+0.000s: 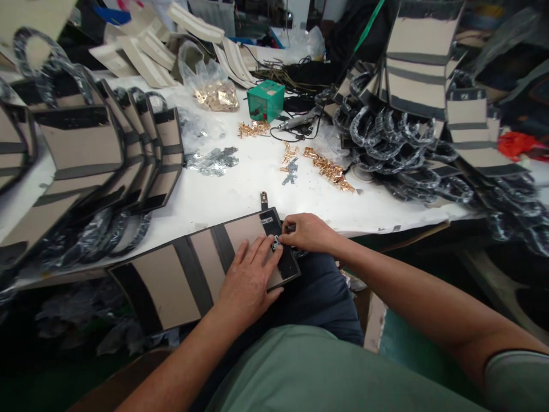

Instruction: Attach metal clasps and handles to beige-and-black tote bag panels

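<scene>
A long bag panel (201,262), beige with black bands and a black border, lies across my lap and the table's front edge. My left hand (246,280) rests flat on it, fingers spread and thumb apart. By its fingertips, a small silvery metal plate (275,243) sits on the black end band. My right hand (311,232) is closed in a pinch at the panel's right end, close to that plate. What lies between its fingers is hidden. A narrow slot (266,220) shows in the band, and a tab with a metal fitting (264,199) sticks out past the far edge.
Similar panels with plastic-wrapped handles stand at left (86,143) and pile up at right (386,131). On the white table (240,186) are gold metal pieces (330,169), grey metal plates (217,162), a green box (266,101), a corded pen-like tool (298,121) and a bag of fittings (217,94).
</scene>
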`<state>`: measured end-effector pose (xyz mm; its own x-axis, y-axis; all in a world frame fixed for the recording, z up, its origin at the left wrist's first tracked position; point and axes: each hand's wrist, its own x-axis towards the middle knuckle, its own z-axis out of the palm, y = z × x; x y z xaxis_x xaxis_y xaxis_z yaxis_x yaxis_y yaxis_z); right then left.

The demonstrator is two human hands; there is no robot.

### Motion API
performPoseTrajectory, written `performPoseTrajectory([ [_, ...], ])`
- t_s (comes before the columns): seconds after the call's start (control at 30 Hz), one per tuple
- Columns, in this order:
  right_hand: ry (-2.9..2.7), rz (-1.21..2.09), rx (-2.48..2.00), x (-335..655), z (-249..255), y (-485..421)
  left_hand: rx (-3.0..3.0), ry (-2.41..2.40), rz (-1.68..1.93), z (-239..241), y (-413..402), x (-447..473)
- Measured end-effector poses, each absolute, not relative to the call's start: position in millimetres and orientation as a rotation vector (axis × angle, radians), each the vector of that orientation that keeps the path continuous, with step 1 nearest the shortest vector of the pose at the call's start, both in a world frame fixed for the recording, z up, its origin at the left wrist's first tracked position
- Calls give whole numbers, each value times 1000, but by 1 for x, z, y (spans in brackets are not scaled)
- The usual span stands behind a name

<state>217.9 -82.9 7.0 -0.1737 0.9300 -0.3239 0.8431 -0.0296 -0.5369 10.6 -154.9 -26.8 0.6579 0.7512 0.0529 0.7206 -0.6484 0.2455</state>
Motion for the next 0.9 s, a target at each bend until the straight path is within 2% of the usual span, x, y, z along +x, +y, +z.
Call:
performPoseTrajectory([
  [0.17,-2109,1069,-1998,217,16,-80,2674,1180,274,-39,-159,6],
  [0.4,-2090,946,-2057,212,9,-84,2664,1133,262,-32,-154,3],
  [0.9,-2057,937,-1988,207,3,-92,2622,1121,352,-40,-157,1],
])
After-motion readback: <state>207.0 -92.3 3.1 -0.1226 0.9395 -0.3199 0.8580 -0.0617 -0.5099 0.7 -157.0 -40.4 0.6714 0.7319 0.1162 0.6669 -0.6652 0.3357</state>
